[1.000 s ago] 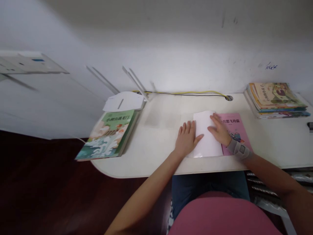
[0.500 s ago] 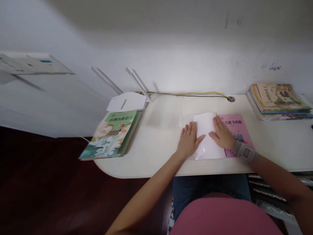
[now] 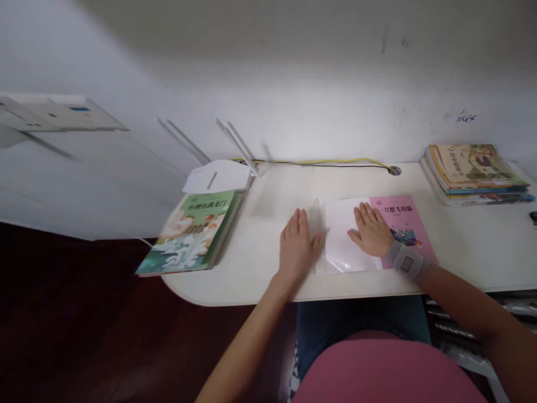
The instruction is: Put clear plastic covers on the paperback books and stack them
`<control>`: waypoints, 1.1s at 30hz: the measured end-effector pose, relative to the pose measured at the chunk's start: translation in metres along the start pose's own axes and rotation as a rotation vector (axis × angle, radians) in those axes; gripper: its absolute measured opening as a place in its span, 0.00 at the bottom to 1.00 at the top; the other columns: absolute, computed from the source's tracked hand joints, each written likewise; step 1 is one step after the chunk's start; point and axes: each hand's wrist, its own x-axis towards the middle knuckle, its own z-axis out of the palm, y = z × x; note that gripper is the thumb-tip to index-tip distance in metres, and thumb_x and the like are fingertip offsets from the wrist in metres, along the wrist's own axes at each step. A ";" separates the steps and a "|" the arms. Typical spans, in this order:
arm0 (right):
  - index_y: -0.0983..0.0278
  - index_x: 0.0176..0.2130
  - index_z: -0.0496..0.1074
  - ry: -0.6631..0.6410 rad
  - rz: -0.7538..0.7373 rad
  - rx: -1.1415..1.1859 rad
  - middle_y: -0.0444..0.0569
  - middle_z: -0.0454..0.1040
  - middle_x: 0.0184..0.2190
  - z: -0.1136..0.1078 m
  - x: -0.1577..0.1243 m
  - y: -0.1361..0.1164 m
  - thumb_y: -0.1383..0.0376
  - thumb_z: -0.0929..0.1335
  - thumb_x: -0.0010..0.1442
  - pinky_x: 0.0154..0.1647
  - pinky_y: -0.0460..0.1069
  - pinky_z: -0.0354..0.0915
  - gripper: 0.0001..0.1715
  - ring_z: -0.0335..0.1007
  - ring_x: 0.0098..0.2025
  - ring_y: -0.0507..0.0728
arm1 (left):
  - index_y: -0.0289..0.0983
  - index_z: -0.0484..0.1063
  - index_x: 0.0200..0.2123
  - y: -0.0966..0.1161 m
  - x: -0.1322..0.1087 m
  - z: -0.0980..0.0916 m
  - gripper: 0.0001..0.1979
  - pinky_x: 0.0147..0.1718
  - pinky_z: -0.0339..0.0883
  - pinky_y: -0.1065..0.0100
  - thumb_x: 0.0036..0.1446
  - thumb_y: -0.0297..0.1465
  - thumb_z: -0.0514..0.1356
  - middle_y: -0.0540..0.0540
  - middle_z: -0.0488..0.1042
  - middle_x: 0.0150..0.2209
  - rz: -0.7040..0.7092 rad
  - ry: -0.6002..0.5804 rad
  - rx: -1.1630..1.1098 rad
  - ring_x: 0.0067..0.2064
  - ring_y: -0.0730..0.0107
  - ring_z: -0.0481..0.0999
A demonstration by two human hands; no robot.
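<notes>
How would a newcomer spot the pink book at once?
On the white desk against the wall, find the right hand, palm down. The pink book shows beside it, right of a white sheet. Its pink cover sets it apart from the green book and the stack of books.
</notes>
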 end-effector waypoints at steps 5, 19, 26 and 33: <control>0.80 0.62 0.53 0.014 0.021 -0.001 0.69 0.50 0.64 -0.002 -0.007 -0.004 0.51 0.55 0.64 0.64 0.61 0.43 0.40 0.41 0.67 0.67 | 0.34 0.70 0.44 -0.007 -0.008 -0.021 0.18 0.43 0.65 0.55 0.60 0.40 0.50 0.36 0.73 0.42 -0.122 -0.180 0.082 0.45 0.53 0.73; 0.75 0.62 0.55 -0.019 -0.014 0.020 0.70 0.47 0.65 -0.010 -0.047 -0.016 0.41 0.56 0.60 0.63 0.64 0.44 0.48 0.37 0.67 0.71 | 0.39 0.65 0.24 -0.010 -0.019 -0.017 0.13 0.30 0.60 0.65 0.57 0.38 0.50 0.46 0.70 0.25 -0.190 -0.236 -0.167 0.29 0.64 0.71; 0.76 0.63 0.54 -0.046 -0.006 0.026 0.70 0.48 0.64 -0.014 -0.049 -0.021 0.41 0.56 0.59 0.64 0.63 0.44 0.49 0.37 0.67 0.70 | 0.39 0.63 0.24 0.000 -0.017 -0.028 0.15 0.27 0.63 0.68 0.51 0.44 0.56 0.48 0.75 0.24 -0.420 -0.273 -0.823 0.24 0.69 0.72; 0.79 0.63 0.51 -0.016 -0.109 0.170 0.72 0.48 0.64 -0.013 -0.091 -0.044 0.42 0.63 0.55 0.64 0.64 0.46 0.54 0.38 0.67 0.70 | 0.38 0.61 0.23 0.018 -0.016 -0.053 0.17 0.26 0.68 0.67 0.44 0.42 0.63 0.46 0.77 0.27 -0.538 -0.214 -1.265 0.25 0.68 0.76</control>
